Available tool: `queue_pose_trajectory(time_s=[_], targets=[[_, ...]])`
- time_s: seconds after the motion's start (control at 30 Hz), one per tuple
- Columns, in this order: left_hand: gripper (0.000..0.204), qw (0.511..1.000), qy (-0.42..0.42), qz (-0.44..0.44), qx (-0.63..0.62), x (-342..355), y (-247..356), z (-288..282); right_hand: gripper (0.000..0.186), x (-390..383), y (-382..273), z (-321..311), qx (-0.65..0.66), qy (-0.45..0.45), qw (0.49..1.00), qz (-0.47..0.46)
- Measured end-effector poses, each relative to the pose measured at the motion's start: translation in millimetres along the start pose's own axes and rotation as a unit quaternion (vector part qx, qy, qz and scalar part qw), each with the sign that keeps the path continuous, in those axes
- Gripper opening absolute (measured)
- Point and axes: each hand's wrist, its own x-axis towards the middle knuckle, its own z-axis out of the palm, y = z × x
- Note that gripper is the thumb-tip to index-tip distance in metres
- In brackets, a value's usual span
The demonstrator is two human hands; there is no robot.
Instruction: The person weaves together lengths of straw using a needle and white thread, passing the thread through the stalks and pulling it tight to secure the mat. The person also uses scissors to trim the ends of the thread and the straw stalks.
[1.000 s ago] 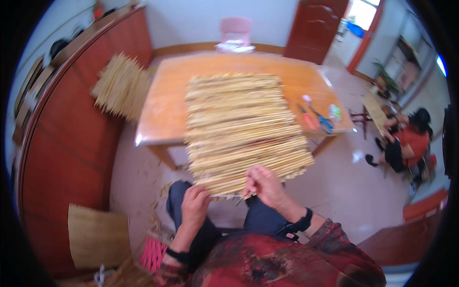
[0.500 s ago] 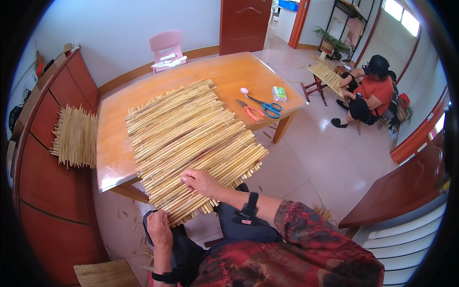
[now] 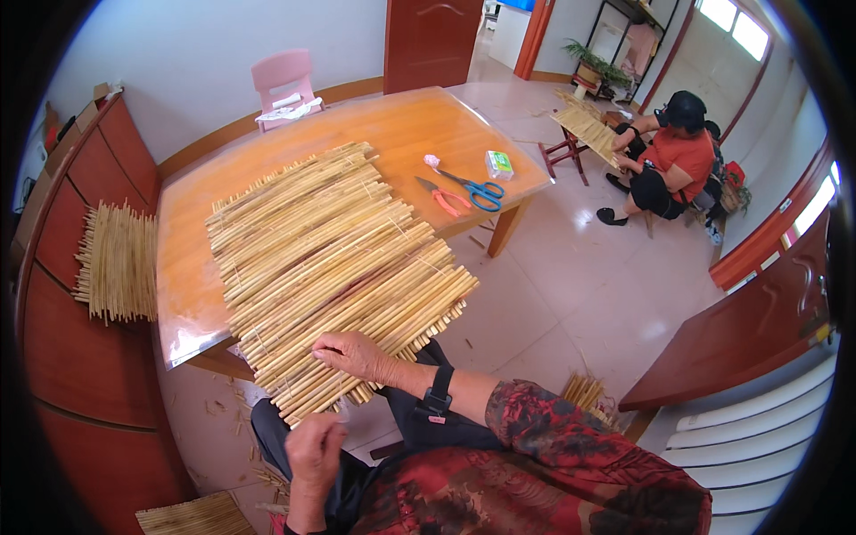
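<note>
A mat of straw-coloured reed stalks, bound crosswise by thin light thread, slants over the table and overhangs its near edge toward my lap. My right hand rests on the near part of the mat, its thumb and fingers pinched together. Just off the mat's near left corner, my left hand is raised with curled fingers. Whatever either hand pinches, perhaps thread, is too fine to make out. On the table to the right lie orange-handled pliers, blue-handled scissors, a small pink-white bundle and a small green-and-white box.
The wooden table has a clear cover. More reed mats lean against the red-brown cabinet and lie at lower left. A pink chair stands behind. At right another person works at a small stand.
My left hand has come off the mat's near corner, moving right and toward me. My right hand stays on the mat. The whole view has shifted slightly.
</note>
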Motion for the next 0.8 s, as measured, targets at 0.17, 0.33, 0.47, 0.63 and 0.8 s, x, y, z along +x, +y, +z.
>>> queue_pose_trajectory(time_s=[0.17, 0.33, 0.47, 0.63, 0.8], targets=[[0.010, 0.985, -0.080, 0.067, 0.137, -15.4, -22.4, 7.8, 0.023, -1.5, -1.1, -1.5, 0.017, -0.007, 1.000, 0.015], [0.014, 0.988, 0.032, -0.143, 0.039, -25.2, -29.0, -1.6, 0.021, 0.0, -4.4, 0.4, 0.057, 0.003, 0.998, 0.039], [0.013, 0.986, 0.042, -0.157, 0.035, -26.6, -24.4, -2.0, 0.019, -2.5, -24.2, 4.5, 0.110, -0.025, 0.992, 0.060], [0.014, 0.983, 0.098, -0.146, 0.045, -22.0, -24.3, -0.2, 0.016, -23.2, -59.0, 23.9, 0.099, -0.109, 0.989, 0.013], [0.015, 0.989, 0.099, -0.097, 0.057, -28.1, -25.6, 7.1, 0.015, -31.9, -59.8, 28.2, 0.108, -0.130, 0.979, 0.116]])
